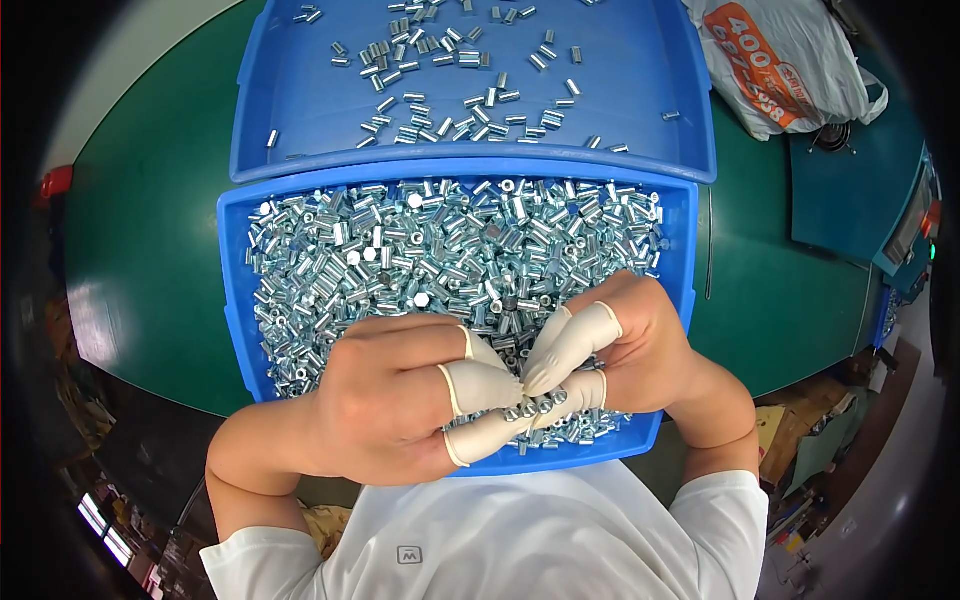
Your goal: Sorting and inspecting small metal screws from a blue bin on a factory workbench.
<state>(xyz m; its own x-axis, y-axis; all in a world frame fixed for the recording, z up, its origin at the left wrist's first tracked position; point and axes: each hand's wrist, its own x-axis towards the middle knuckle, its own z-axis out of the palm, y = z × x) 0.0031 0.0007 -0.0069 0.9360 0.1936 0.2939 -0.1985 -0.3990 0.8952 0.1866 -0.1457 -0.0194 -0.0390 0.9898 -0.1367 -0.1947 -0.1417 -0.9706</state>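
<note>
My left hand [390,395] and my right hand [635,345] meet over the near part of a blue bin [455,178]. White finger cots cover the thumbs and some fingers of both. Pinched between their fingertips is a short row of shiny hex standoffs [545,405], ends facing up toward me. Both hands are closed on this row, and the fingers partly hide it. Below them the bin is filled with a loose heap of the same silver standoffs [430,245], lying in all directions. A few pieces in the heap look white-ended or dark.
Behind the bin a shallow blue tray [300,105] holds scattered standoffs [465,60]. Both stand on a green tabletop [150,280]. At the far right lie a white plastic bag [845,80] and a teal machine [850,195]. A thin rod [710,245] lies beside the bin.
</note>
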